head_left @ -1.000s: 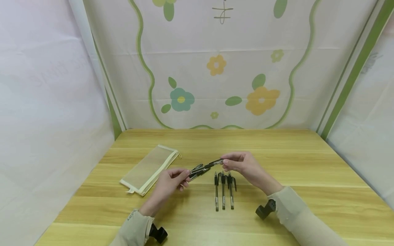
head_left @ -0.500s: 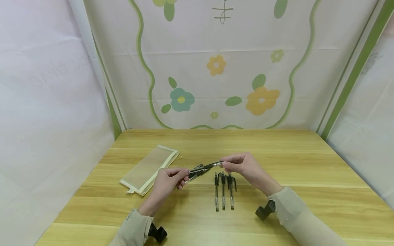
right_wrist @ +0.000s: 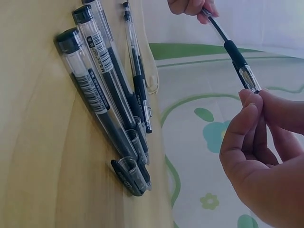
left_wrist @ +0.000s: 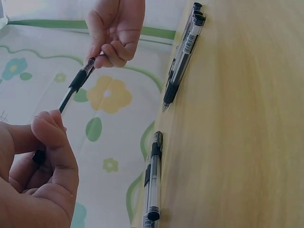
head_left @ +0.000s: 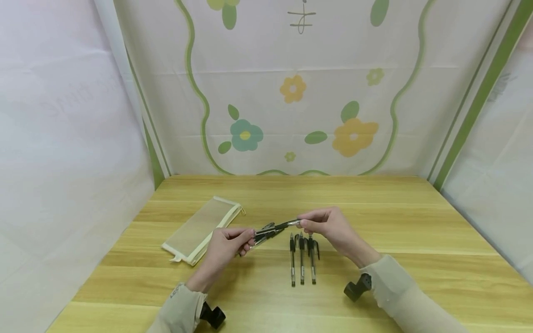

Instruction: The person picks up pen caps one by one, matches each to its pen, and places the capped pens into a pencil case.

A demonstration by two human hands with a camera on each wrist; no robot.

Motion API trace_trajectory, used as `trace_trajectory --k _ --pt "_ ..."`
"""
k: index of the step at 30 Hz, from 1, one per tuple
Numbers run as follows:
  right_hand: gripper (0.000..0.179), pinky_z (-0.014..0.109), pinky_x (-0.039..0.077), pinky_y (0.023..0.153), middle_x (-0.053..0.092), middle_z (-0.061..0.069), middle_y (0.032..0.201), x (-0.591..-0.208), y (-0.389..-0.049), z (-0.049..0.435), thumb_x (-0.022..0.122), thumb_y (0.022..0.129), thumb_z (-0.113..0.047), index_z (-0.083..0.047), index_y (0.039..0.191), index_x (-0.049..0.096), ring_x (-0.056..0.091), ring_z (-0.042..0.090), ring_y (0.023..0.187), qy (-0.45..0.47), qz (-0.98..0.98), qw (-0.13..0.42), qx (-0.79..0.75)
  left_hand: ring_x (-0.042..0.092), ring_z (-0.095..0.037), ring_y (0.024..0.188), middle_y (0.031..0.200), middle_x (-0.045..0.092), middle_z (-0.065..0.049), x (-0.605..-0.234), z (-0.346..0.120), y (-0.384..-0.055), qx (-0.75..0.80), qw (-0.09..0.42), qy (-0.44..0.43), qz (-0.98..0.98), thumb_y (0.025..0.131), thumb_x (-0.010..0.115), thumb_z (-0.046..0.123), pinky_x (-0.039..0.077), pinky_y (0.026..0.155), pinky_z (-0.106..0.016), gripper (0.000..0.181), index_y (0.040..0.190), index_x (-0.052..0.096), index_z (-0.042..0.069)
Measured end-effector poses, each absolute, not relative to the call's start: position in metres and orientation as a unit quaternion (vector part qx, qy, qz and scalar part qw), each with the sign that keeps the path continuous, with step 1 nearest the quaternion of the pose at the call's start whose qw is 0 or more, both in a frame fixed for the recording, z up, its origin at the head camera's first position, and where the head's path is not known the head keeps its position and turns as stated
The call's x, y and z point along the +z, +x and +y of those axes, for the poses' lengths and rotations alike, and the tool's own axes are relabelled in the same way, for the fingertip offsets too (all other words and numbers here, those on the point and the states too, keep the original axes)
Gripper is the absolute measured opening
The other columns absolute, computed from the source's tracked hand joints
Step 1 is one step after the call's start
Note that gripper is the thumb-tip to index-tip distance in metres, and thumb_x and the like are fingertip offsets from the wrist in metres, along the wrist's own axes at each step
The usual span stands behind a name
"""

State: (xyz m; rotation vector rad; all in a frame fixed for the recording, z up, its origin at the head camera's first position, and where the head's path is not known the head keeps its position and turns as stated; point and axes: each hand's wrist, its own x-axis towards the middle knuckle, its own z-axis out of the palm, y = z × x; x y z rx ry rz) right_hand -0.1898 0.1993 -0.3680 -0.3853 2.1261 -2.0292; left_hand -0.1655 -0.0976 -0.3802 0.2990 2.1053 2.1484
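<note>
A black gel pen point(head_left: 287, 224) is held in the air between both hands, slanting up to the right. My left hand point(head_left: 225, 245) pinches its tail end between thumb and fingers. At the other end, my right hand point(head_left: 335, 231) pinches the clear cap point(right_wrist: 247, 76), which sits over the tip. Below, three uncapped pens point(head_left: 302, 261) lie side by side, tips pointing away. Loose caps point(right_wrist: 128, 176) rest by their tips. Behind the held pen, two capped pens point(left_wrist: 153, 190) lie together on the table, partly hidden in the head view.
A cream mesh zip pouch point(head_left: 201, 229) lies flat at the left, close to the left hand. The wooden table point(head_left: 374, 194) ends against a fabric wall point(head_left: 258, 92) with printed flowers. More fabric hangs on both sides. Each sleeve carries a black wrist camera point(head_left: 358, 286).
The held pen has shifted slightly left and tilts a little less, with the right fingertips slightly lower. Both hands keep their grip; the pens and pouch on the table have not moved.
</note>
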Motion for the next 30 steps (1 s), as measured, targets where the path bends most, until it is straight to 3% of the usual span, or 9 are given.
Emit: trace_trajectory --k 5,12,19,30 --pt "0.027 0.043 0.054 0.082 0.071 0.016 0.105 -0.3692 -0.1908 0.1990 0.077 0.087 -0.013 0.002 0.109 0.073 0.065 0.023 0.084 -0.128 0.714 0.086 -0.683 0.059 -0.011 0.064 0.079 0.068 -0.017 -0.3801 -0.0977 -0.1653 0.713 0.066 0.102 0.691 0.093 0.070 0.015 0.050 0.055 -0.019 0.032 0.103 0.068 -0.016" --pt "0.024 0.042 0.055 0.081 0.070 0.015 0.110 -0.3720 -0.1911 0.1984 0.077 0.087 -0.012 0.005 0.104 0.073 0.064 0.039 0.092 -0.143 0.721 0.075 -0.674 0.059 -0.012 0.062 0.076 0.067 -0.015 -0.3810 -0.0977 -0.1665 0.714 0.068 0.105 0.689 0.094 0.069 0.013 0.050 0.055 -0.019 0.030 0.103 0.069 -0.015" --pt "0.024 0.043 0.055 0.081 0.070 0.017 0.109 -0.3758 -0.1926 0.1997 0.075 0.088 -0.011 0.006 0.104 0.072 0.065 0.037 0.092 -0.146 0.723 0.071 -0.671 0.059 -0.012 0.063 0.075 0.066 -0.015 -0.3836 -0.0973 -0.1670 0.715 0.074 0.114 0.686 0.094 0.069 0.013 0.051 0.056 -0.020 0.027 0.101 0.070 -0.013" --pt "0.023 0.045 0.055 0.082 0.070 0.016 0.108 -0.3742 -0.1927 0.1975 0.075 0.087 -0.009 0.006 0.103 0.072 0.065 0.035 0.091 -0.137 0.724 0.072 -0.672 0.059 -0.012 0.063 0.074 0.066 -0.014 -0.3867 -0.0965 -0.1675 0.715 0.075 0.115 0.686 0.094 0.069 0.013 0.051 0.055 -0.020 0.032 0.101 0.067 -0.018"
